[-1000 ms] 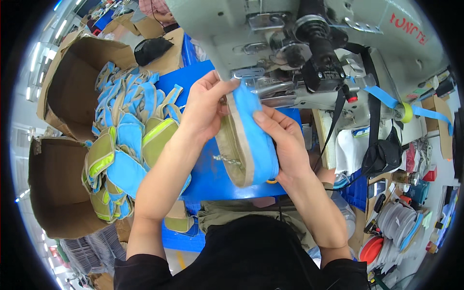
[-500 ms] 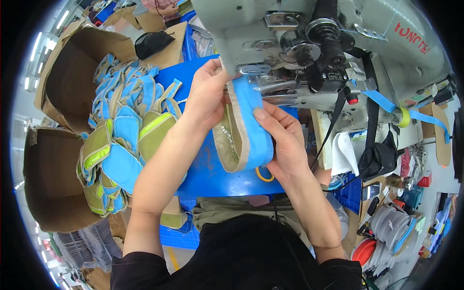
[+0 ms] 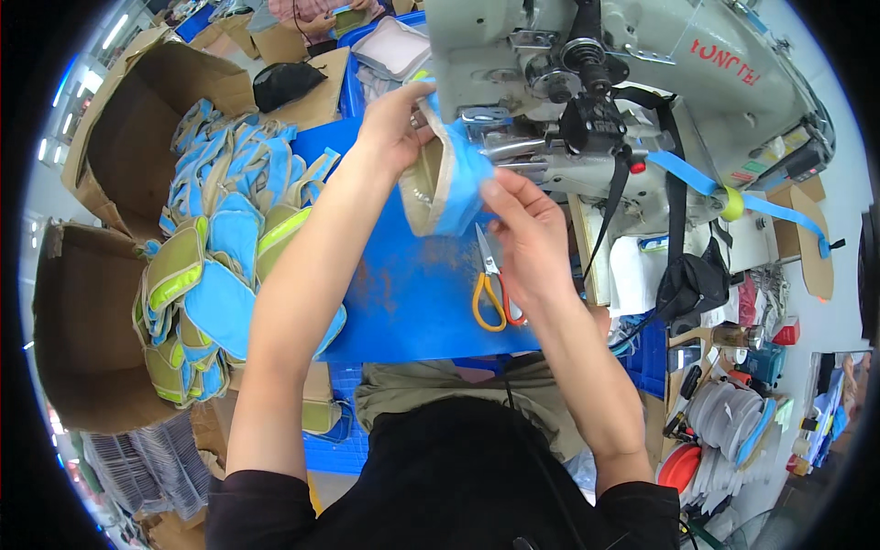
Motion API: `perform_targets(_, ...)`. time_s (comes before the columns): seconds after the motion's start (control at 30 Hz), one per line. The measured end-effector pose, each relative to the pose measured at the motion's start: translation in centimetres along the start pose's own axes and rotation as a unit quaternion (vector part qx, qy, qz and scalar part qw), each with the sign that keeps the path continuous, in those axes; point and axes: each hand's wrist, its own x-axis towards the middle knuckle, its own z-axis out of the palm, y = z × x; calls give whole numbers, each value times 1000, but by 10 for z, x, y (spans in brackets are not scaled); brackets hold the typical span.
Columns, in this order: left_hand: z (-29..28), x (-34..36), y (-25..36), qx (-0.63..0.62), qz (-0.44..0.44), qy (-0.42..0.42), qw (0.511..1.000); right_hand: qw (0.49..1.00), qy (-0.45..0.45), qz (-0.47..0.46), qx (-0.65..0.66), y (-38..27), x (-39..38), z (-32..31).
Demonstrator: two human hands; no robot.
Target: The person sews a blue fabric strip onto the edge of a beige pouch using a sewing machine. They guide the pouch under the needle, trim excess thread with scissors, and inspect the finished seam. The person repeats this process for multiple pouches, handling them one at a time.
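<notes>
A blue fabric piece (image 3: 466, 179) with beige edging and an olive inner side hangs in a loop between my hands, close to the sewing machine (image 3: 513, 78). My left hand (image 3: 390, 128) grips its far upper end, fingers closed round the edge. At its right edge, my right hand (image 3: 532, 234) pinches the cloth between thumb and fingers. Scissors (image 3: 489, 298) with orange handles lie on the blue tabletop (image 3: 394, 321), beside my right hand and partly covered by it. The cloth looks slightly blurred.
Left of the table, blue and olive sewn pieces (image 3: 229, 302) pile up by two cardboard boxes (image 3: 78, 339). Blue tape (image 3: 687, 172) runs from the machine's right side through a yellow-green ring (image 3: 731, 203). A black pouch (image 3: 694, 282) hangs at right. Someone's hands show at the far top.
Both hands have carried the fabric piece farther from me, and its near end has lifted. The scissors, mostly covered before, now show. The whole view has shifted a little.
</notes>
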Motion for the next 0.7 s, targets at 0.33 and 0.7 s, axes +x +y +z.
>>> perform_targets(0.33,-6,-114,-1,52,-17,-89,994,711,253,-523,-396,-263,-19,-107)
perform_targets(0.7,5,-115,-27,144,83,-111,980,850,268,-181,-416,-510,113,-338)
